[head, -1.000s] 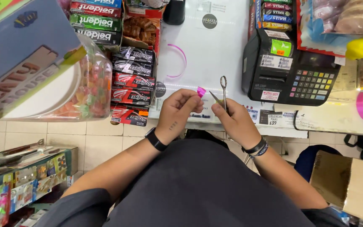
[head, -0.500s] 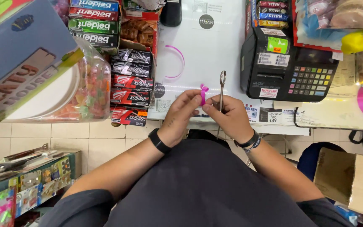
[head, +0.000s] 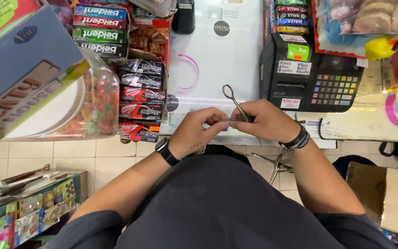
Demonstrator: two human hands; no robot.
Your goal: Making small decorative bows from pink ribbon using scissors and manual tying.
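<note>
- While both hands met just in front of the cash register [head: 312,76], they held a thin metal tool [head: 234,103] with a ring handle, like small scissors or a clamp.
- It looked hard, stiff and light, and its smooth metal could slip, so a firm pinch low on the stem seemed the best hold.
- The right hand [head: 268,121] was curled shut around the lower stem, and the ring end stuck up above it, toward the register.
- The left hand [head: 199,131] had its fingers [head: 217,116] bent in close, pinching something small and flat just beside the tool. What it was could not be told.
- The tool hung just above the near edge of the white counter [head: 217,55], left of the register.
- A candy jar [head: 90,103] and gum packs [head: 139,94] sat well to the left of the register.
</note>
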